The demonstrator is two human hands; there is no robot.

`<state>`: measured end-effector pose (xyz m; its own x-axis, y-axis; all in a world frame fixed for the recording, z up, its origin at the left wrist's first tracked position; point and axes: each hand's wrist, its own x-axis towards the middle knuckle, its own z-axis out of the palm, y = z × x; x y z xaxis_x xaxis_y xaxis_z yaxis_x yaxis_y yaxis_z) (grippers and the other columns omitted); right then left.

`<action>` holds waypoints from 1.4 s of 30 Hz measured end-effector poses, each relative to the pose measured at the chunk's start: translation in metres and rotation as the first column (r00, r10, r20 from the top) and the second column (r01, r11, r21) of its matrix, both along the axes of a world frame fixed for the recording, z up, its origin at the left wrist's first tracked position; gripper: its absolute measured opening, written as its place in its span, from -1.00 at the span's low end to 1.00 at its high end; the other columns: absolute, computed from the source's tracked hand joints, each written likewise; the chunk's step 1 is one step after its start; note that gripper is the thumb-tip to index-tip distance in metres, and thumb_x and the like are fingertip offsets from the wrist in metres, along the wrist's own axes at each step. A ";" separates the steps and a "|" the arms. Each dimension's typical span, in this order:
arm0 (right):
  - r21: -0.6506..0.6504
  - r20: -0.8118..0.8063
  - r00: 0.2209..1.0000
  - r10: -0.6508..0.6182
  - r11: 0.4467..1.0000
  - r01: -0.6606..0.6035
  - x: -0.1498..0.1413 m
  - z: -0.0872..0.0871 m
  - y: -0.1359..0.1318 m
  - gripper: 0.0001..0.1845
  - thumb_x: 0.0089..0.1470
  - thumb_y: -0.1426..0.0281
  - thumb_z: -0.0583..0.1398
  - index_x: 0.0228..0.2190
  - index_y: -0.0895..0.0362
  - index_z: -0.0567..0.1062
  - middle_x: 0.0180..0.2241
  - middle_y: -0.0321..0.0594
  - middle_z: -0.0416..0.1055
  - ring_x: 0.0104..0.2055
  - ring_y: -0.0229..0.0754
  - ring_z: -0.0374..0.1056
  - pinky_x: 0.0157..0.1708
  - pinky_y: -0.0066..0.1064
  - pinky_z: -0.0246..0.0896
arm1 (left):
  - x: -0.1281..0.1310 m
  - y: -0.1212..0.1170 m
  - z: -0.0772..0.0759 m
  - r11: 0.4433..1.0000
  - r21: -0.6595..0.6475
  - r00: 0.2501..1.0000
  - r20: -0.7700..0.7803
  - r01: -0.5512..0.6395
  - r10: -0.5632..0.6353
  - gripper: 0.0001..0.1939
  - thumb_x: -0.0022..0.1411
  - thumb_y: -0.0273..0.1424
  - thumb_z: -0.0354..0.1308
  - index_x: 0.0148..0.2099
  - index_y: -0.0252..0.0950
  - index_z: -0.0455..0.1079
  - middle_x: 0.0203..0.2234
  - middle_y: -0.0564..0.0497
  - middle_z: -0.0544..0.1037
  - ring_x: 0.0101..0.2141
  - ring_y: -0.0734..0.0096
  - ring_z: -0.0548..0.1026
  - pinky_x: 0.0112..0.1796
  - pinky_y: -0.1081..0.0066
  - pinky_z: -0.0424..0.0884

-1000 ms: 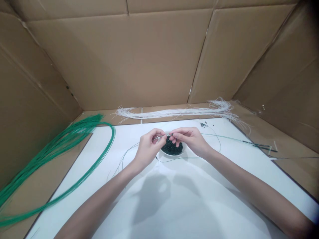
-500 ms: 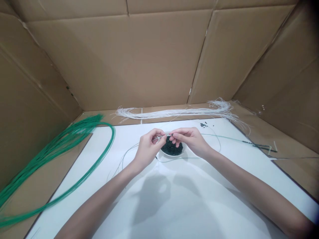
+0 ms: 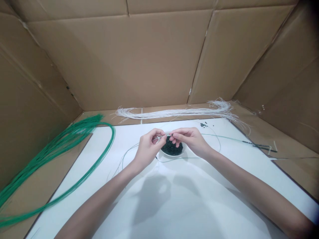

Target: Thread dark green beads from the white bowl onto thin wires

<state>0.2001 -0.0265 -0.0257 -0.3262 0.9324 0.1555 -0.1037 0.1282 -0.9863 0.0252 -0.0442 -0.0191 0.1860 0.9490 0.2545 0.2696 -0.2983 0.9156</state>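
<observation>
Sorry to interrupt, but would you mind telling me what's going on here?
A person's left hand pinches a thin wire just above a white bowl of dark beads, with the right hand close against it. A few loose beads lie beyond the bowl, green wires to the left, white strands behind.

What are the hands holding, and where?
The left hand and right hand pinch a thin wire with their fingertips, above a bowl of dark beads.

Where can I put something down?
Below the white bowl, between the left forearm and right forearm, the white sheet is bare. Around the bowl it's crowded: the left hand, right hand, dark beads and thin wires.
</observation>
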 end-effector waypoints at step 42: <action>0.060 0.087 0.995 -0.039 0.998 0.034 -0.001 0.002 -0.002 -0.77 -0.10 0.29 0.22 -0.41 0.19 0.54 -0.48 -0.20 0.46 -0.46 -0.29 0.33 -0.52 -0.48 0.28 | 0.002 -0.004 0.003 1.000 0.021 0.999 -0.041 0.004 -0.003 -0.86 0.09 -0.35 0.05 -0.36 -0.32 0.34 -0.49 0.08 0.41 -0.60 0.63 0.15 -0.56 0.57 0.09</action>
<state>0.1993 -0.0288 -0.0239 -0.3067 0.9342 0.1825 -0.0111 0.1882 -0.9821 0.0275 -0.0482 -0.0160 0.1998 0.9430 0.2662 0.3053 -0.3180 0.8976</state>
